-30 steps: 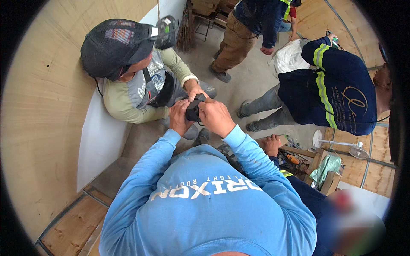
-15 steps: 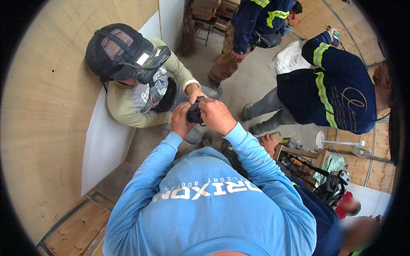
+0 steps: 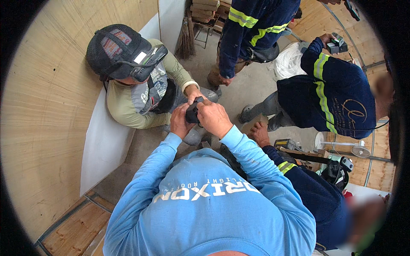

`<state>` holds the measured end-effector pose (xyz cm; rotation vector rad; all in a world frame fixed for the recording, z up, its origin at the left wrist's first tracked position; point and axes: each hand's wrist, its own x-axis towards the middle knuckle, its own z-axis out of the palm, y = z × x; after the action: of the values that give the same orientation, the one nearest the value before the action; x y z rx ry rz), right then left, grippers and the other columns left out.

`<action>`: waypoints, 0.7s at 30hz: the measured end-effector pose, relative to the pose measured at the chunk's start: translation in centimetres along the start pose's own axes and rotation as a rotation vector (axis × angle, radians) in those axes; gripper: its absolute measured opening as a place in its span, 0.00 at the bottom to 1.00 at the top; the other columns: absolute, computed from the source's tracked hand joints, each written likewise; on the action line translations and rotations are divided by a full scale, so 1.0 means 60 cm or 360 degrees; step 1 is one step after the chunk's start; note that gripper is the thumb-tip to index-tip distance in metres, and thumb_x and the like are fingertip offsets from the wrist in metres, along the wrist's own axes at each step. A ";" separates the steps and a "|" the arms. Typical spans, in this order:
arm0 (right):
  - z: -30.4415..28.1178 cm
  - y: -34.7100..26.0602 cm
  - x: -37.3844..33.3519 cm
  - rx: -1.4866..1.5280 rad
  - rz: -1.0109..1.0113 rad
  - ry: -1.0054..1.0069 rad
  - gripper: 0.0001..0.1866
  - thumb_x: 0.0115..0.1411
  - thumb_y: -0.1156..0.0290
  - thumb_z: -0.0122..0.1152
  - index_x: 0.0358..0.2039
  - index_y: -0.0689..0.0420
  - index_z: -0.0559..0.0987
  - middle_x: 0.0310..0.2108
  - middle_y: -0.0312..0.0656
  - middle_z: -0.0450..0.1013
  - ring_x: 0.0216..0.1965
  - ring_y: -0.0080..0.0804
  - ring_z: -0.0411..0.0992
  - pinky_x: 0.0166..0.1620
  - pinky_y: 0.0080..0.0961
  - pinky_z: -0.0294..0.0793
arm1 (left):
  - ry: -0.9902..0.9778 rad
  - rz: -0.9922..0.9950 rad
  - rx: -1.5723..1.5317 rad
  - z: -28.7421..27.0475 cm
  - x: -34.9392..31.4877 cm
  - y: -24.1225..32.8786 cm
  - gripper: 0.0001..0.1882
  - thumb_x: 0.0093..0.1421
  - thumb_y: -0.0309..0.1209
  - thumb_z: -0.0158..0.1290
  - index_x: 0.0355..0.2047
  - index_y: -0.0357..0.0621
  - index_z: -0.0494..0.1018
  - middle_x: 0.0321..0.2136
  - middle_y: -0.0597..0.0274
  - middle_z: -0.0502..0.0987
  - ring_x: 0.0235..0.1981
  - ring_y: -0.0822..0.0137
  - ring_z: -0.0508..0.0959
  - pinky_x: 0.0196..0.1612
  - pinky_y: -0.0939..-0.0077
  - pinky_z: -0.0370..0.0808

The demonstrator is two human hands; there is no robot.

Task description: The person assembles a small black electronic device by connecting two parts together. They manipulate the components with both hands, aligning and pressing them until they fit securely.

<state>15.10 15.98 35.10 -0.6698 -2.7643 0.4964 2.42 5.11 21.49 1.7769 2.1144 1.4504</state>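
Observation:
A small black boxy object [image 3: 192, 112], its kind not clear, is held between my two hands in front of my chest. My left hand [image 3: 181, 123] wraps its left side with closed fingers. From the right, my right hand [image 3: 215, 119] grips it with curled fingers, which hide part of it. A dark strap or cord end shows below the object. The hand [image 3: 194, 92] of a co-worker in a cap reaches to the object's far side, close to my fingers; whether it touches is hidden.
The capped co-worker [image 3: 132, 98] sits against the plywood wall [image 3: 47, 94] at left. Two workers in dark reflective jackets stand ahead; one holds a device [image 3: 337, 45]. At right, another person's hand [image 3: 259, 133] rests on a board. A broom [image 3: 186, 38] and white fan [image 3: 361, 151] stand farther off.
My hands keep hold of the black object with only a slight shift. The standing workers have moved, and the person at right has leaned forward with an arm extended.

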 end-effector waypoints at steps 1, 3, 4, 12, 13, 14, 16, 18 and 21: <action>0.005 0.000 0.000 -0.0024 -0.0003 0.0024 0.08 0.51 0.73 0.59 0.31 0.63 0.78 0.31 0.52 0.75 0.31 0.50 0.78 0.32 0.43 0.78 | 0.0019 0.0010 -0.0017 0.002 0.003 -0.001 0.42 0.40 0.30 0.72 0.55 0.46 0.64 0.51 0.50 0.74 0.52 0.45 0.74 0.55 0.52 0.70; 0.022 -0.004 -0.002 -0.0088 0.0041 0.0093 0.08 0.51 0.73 0.60 0.32 0.62 0.77 0.30 0.52 0.75 0.30 0.50 0.78 0.32 0.43 0.78 | 0.0065 0.0032 -0.0045 0.006 0.007 -0.005 0.43 0.39 0.31 0.72 0.56 0.46 0.64 0.51 0.51 0.74 0.52 0.46 0.74 0.55 0.52 0.70; 0.028 -0.006 -0.003 -0.0120 0.0064 0.0128 0.08 0.51 0.73 0.60 0.32 0.62 0.77 0.29 0.51 0.75 0.30 0.49 0.78 0.31 0.43 0.78 | 0.0066 0.0026 -0.0035 0.008 0.008 -0.007 0.43 0.39 0.31 0.72 0.56 0.46 0.64 0.51 0.51 0.74 0.51 0.46 0.74 0.55 0.52 0.70; 0.041 0.013 0.012 0.0095 0.0117 0.0021 0.08 0.50 0.73 0.60 0.29 0.64 0.76 0.28 0.54 0.74 0.31 0.53 0.76 0.34 0.45 0.77 | 0.0066 -0.0038 -0.0008 0.022 -0.005 -0.031 0.43 0.39 0.32 0.73 0.56 0.46 0.64 0.52 0.51 0.74 0.52 0.46 0.74 0.55 0.52 0.70; 0.042 0.022 0.016 0.0174 0.0089 -0.0001 0.07 0.50 0.73 0.59 0.28 0.64 0.76 0.28 0.55 0.74 0.30 0.54 0.76 0.35 0.46 0.77 | 0.0065 -0.0043 -0.0010 0.025 -0.006 -0.034 0.44 0.38 0.31 0.73 0.56 0.46 0.64 0.52 0.51 0.74 0.52 0.46 0.74 0.55 0.51 0.70; 0.043 0.025 0.019 0.0257 0.0047 0.0017 0.07 0.51 0.73 0.59 0.26 0.65 0.75 0.27 0.55 0.73 0.30 0.56 0.75 0.35 0.47 0.75 | 0.0069 -0.0047 -0.0003 0.026 -0.008 -0.040 0.44 0.38 0.31 0.73 0.57 0.46 0.64 0.52 0.50 0.74 0.53 0.46 0.74 0.56 0.51 0.70; 0.044 0.029 0.025 0.0423 -0.0039 0.0052 0.07 0.52 0.74 0.57 0.22 0.65 0.73 0.25 0.56 0.72 0.30 0.58 0.74 0.36 0.50 0.73 | 0.0071 -0.0024 0.0008 0.030 -0.013 -0.051 0.45 0.37 0.30 0.73 0.57 0.45 0.64 0.52 0.51 0.74 0.53 0.46 0.74 0.56 0.51 0.70; 0.049 0.038 0.026 0.0351 -0.0057 -0.0110 0.06 0.51 0.76 0.56 0.25 0.67 0.76 0.28 0.58 0.74 0.32 0.57 0.76 0.37 0.49 0.75 | 0.0062 0.0032 0.0019 0.030 -0.015 -0.057 0.46 0.36 0.29 0.73 0.57 0.45 0.64 0.53 0.51 0.74 0.54 0.46 0.74 0.57 0.51 0.69; 0.049 0.038 0.027 0.0277 0.0000 -0.0170 0.06 0.50 0.76 0.56 0.24 0.67 0.76 0.27 0.58 0.74 0.31 0.57 0.76 0.37 0.49 0.75 | -0.0040 0.0041 0.0042 0.023 -0.014 -0.053 0.47 0.34 0.27 0.73 0.57 0.45 0.64 0.53 0.51 0.74 0.55 0.47 0.73 0.59 0.51 0.68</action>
<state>13.67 17.86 31.84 -0.6187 -2.7761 0.7840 1.02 5.59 18.24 1.8283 2.1160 1.4049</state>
